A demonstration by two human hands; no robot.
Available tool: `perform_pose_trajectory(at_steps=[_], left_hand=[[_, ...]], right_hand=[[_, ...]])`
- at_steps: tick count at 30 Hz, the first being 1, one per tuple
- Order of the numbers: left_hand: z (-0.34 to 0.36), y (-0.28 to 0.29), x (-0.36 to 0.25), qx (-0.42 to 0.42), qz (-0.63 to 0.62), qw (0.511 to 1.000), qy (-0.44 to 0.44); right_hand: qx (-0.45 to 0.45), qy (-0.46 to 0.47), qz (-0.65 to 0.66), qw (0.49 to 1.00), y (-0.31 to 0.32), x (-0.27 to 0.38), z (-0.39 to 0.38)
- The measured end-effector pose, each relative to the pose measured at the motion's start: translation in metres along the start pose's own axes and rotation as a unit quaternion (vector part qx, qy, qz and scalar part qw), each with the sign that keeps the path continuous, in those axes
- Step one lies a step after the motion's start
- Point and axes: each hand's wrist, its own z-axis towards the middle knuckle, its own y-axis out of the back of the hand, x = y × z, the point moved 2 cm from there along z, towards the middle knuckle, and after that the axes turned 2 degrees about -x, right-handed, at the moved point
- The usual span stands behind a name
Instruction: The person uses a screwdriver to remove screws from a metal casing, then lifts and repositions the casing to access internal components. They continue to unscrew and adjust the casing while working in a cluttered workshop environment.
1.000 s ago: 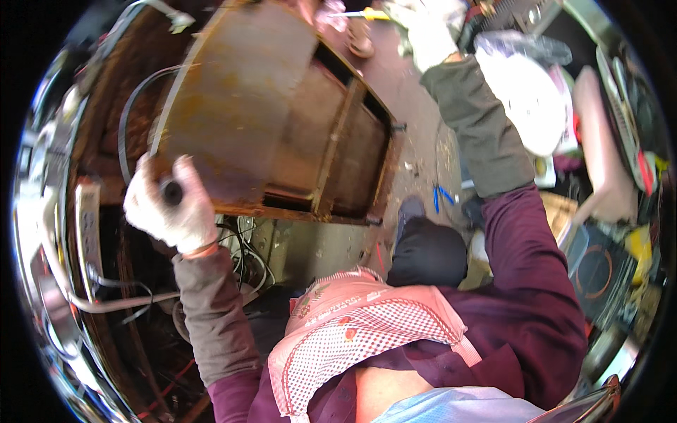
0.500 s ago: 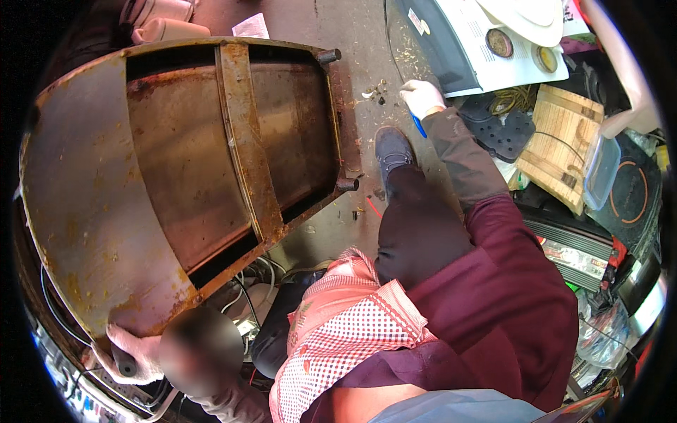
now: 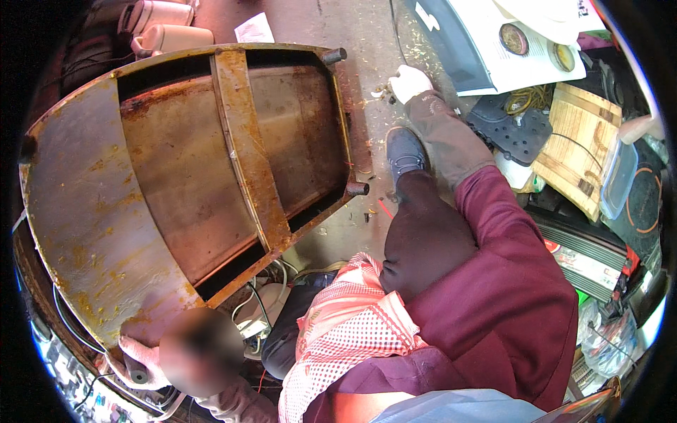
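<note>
1. Noted metal leg (image 3: 139, 376) partly hidden by left gloved hand (image 3: 147, 354).
2. Found adjoining wrist area (image 3: 201, 352) blurred.
3. Could not verify grip of right gloved hand (image 3: 410, 84).
4. Found floor debris (image 3: 386, 94) too small to identify.

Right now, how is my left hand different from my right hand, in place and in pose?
Place: your left hand is at the near-left corner of the rusty frame; your right hand is away from it, by the floor debris beyond your shoe.
Pose: the left hand curls around a dark stub; the right hand looks folded, and anything in it is hidden.
Both wear light gloves.
</note>
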Motion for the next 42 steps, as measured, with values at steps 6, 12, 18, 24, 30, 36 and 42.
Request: perform_pose_trajectory(at_steps=[6,12,18,24,30,36,42], left_hand=[[-0.015,-0.017,-0.023,0.086,0.098,0.976,-0.174],[-0.006,0.024,-0.006,0.089,0.084,0.979,-0.163],[0.001,0.007,-0.013,0.088,0.053,0.977,-0.186],[-0.011,0.031,0.0,0.138,-0.097,0.982,-0.084],[-0.037,0.054,0.007,0.151,-0.093,0.984,-0.002],[-0.06,0.054,0.028,0.162,-0.086,0.983,-0.021],[-0.062,0.05,0.038,0.177,-0.091,0.98,-0.023]], right_hand=[[0.132,0.245,-0.343,0.897,-0.018,-0.03,0.031],[-0.04,0.062,0.022,0.997,0.018,0.029,-0.011],[0.048,0.1,0.451,0.886,0.164,0.176,-0.06],[0.207,0.363,0.42,0.806,0.305,0.397,-0.229],[0.259,0.439,0.425,0.748,0.297,0.499,-0.327],[0.32,0.328,0.464,0.759,0.243,0.505,-0.391],[0.376,0.276,0.478,0.744,0.191,0.49,-0.378]])
